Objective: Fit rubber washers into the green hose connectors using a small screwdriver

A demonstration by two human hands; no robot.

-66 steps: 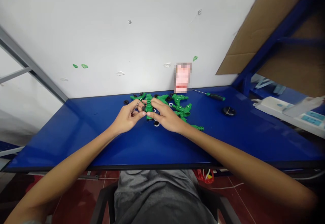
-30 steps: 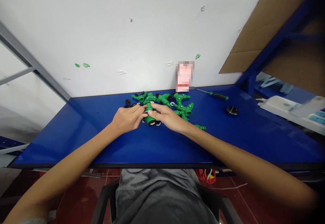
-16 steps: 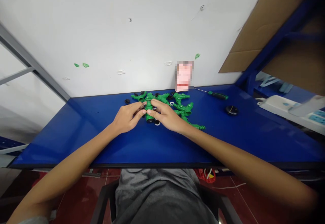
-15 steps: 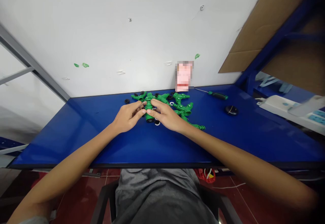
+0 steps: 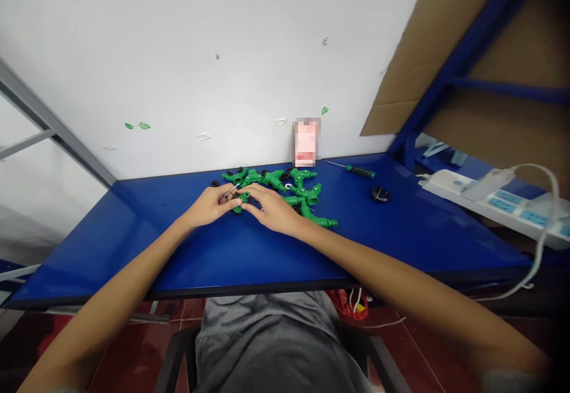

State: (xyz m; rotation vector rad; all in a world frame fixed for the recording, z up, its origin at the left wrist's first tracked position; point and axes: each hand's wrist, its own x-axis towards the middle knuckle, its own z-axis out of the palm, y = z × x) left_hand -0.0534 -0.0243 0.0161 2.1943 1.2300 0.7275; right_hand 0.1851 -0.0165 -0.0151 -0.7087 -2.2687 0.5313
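Between my two hands is a green plastic hose connector (image 5: 243, 201), tilted so that a round end faces up. My left hand (image 5: 209, 208) is closed on its left side, the thumb pressed against it. A thin metal rod (image 5: 231, 190) sticks up from the left fingers; its lower end is hidden. My right hand (image 5: 274, 210) curls around the connector from the right, with fingertips behind it and the thumb in front. Just beyond my hands lie several more green Y-shaped hose connectors (image 5: 307, 193).
A black rubber ring (image 5: 215, 184) and a white ring (image 5: 288, 186) lie among the parts. A green-handled screwdriver (image 5: 360, 171) and a black coil (image 5: 380, 195) are to the right on the blue table (image 5: 200, 262). A power strip (image 5: 494, 200) stands beyond the right edge.
The connector has been turned from standing with its black-ringed end down toward me to tilted, round end up. The metal rod shows again above the left fingers. The whole view has shifted slightly.
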